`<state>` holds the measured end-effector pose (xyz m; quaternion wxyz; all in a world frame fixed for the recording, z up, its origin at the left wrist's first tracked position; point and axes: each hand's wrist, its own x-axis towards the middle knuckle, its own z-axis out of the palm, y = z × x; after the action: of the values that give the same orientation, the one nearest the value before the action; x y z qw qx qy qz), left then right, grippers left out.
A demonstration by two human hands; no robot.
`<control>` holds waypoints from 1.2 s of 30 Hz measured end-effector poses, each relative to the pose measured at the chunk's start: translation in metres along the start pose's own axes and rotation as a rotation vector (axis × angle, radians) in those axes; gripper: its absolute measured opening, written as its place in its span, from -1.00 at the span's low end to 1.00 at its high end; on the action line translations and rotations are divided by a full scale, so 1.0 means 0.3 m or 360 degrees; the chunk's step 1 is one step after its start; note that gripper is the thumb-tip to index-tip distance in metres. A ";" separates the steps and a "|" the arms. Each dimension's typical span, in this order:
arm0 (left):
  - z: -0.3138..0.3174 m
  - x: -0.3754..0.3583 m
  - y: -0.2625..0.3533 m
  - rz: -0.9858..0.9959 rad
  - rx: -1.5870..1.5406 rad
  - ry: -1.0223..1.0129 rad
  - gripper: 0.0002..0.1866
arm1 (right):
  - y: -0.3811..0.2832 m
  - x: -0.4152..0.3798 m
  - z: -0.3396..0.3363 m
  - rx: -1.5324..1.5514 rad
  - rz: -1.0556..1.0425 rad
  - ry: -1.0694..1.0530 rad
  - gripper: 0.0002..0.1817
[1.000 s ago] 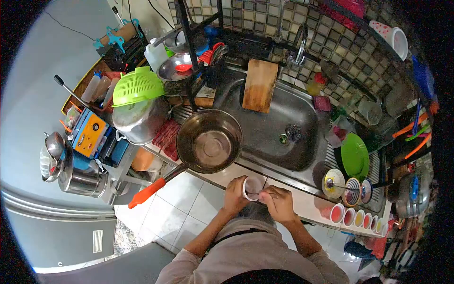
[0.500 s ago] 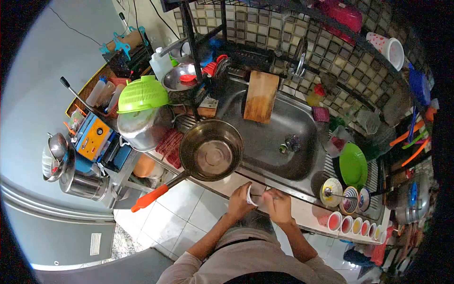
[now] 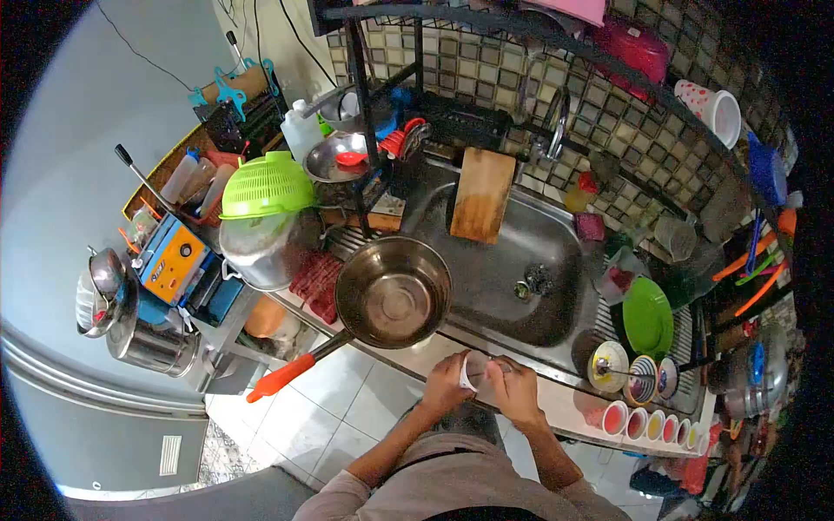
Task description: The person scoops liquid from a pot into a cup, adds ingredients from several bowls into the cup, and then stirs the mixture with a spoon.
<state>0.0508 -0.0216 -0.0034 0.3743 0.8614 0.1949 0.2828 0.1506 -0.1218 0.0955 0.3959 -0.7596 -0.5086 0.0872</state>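
My left hand (image 3: pixel 446 385) is wrapped round a small white cup (image 3: pixel 470 372), tilted toward my right hand at the counter's front edge. With pinched fingers, my right hand (image 3: pixel 516 391) holds a thin metal utensil at the cup's mouth; its lower end is hidden. Just beyond my hands, a deep steel frying pan (image 3: pixel 395 291) with an orange handle (image 3: pixel 282 377) rests across the counter, its handle jutting over the front edge. To the right, a row of small white cups with red and yellow contents, starting with a red-filled cup (image 3: pixel 615 419), lines the counter edge.
Behind my hands lies a steel sink (image 3: pixel 521 278) with a wooden cutting board (image 3: pixel 483 195) across its back left. A green plate (image 3: pixel 648 317) and small bowls (image 3: pixel 607 365) sit on the drainboard. On the left stand a large pot (image 3: pixel 265 247) under a green colander (image 3: pixel 268 187) and a blue-orange machine (image 3: pixel 180 259).
Both hands have shifted slightly right and down with the cup, whose mouth now shows more. The camera has tilted a little, so the whole scene sits lower in view.
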 end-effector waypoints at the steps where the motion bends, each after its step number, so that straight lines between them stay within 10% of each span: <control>1: -0.007 0.004 0.006 0.0006 0.0004 -0.0008 -0.18 | 0.002 0.004 -0.002 0.0061 0.0008 0.0026 -0.74; 36: -0.008 -0.019 0.004 0.0036 0.0042 0.0108 -0.33 | -0.008 0.025 0.022 0.0124 0.0194 -0.0122 -0.67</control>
<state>0.0450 -0.0243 -0.0031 0.3529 0.8582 0.2016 0.3135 0.1490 -0.1118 0.0948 0.3993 -0.7694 -0.4723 0.1598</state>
